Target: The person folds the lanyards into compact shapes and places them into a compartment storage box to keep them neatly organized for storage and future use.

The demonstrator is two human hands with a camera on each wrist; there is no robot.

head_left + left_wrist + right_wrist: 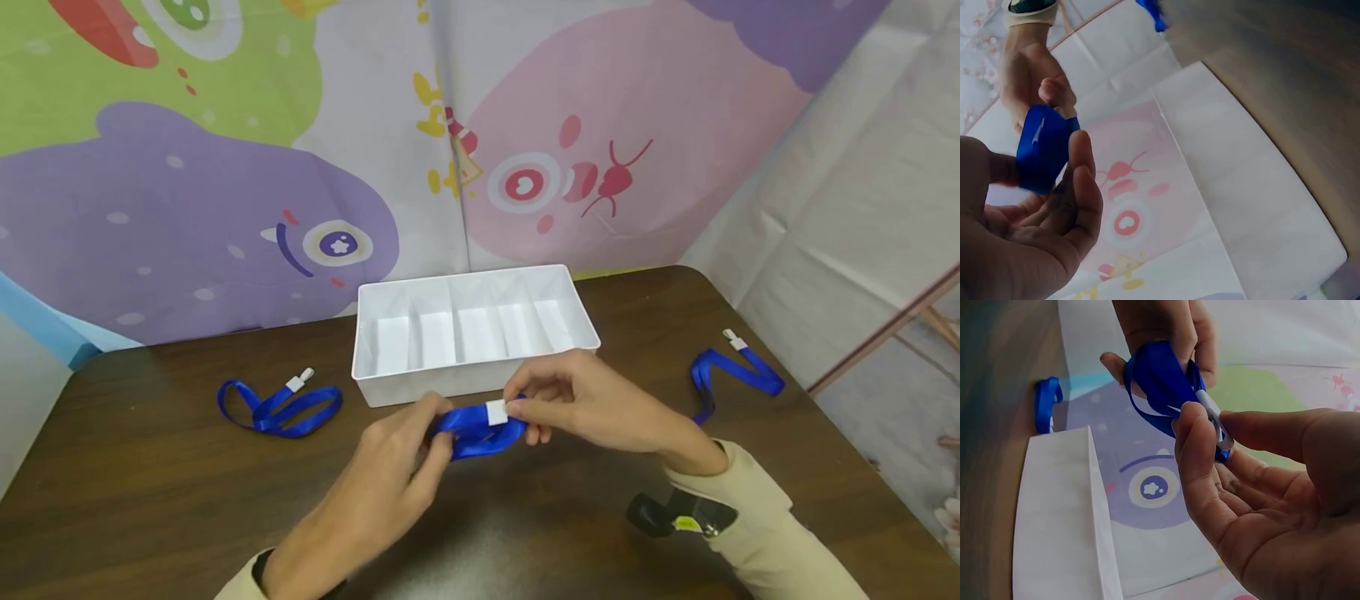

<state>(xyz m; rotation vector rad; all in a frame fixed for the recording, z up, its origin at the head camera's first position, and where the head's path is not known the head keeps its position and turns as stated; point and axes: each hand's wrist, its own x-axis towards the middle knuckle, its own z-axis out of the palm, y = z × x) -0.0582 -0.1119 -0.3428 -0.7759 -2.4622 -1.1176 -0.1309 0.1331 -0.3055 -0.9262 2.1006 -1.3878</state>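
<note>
Between both hands, above the table, is a blue lanyard (480,446) gathered into loops, with a white plastic clip (497,412) at its end. The left hand (393,462) pinches the loops at their left side. At the other side, the right hand (581,404) pinches the clip end between thumb and index finger; the right wrist view shows the white clip (1213,419) at those fingertips. In the left wrist view, the blue band (1044,150) lies between the left thumb and fingers. Just beyond the hands stands a white divided box (420,385), its visible compartments bare.
A second blue lanyard (281,412) with a white clip lies coiled on the table (150,475) at left. Another lanyard (738,375) lies at right, partly hidden by the right arm. A cartoon-printed cloth (360,83) hangs behind the table.
</note>
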